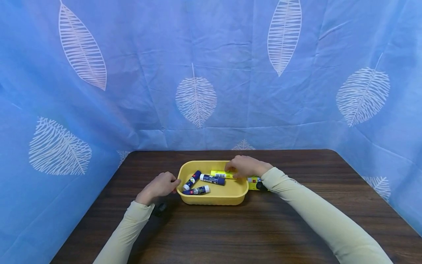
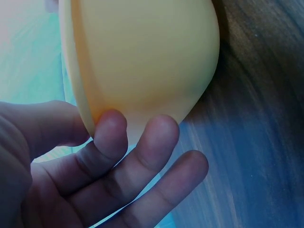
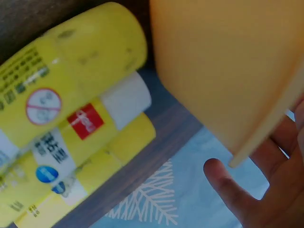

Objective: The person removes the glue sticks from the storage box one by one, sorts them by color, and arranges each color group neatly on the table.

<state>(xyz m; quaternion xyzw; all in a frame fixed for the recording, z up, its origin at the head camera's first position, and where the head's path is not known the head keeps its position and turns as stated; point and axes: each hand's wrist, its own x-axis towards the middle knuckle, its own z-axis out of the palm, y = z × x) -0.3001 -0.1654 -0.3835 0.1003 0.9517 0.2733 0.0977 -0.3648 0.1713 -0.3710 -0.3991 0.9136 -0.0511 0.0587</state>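
Observation:
A yellow plastic basin sits on the table. My left hand pinches its left rim, thumb at the edge and fingers against the outer wall. Inside lie three blue glue sticks with white ends: one slanted, one in the middle, one near the front. A yellow glue stick lies toward the back. Reaching over the right rim, my right hand grips this stick near its right end; its fingertips are partly hidden by the hand and the basin wall.
Several yellow glue sticks lie side by side just right of the basin, partly under my right wrist in the head view. The dark wooden table backs onto a blue curtain with white leaf prints.

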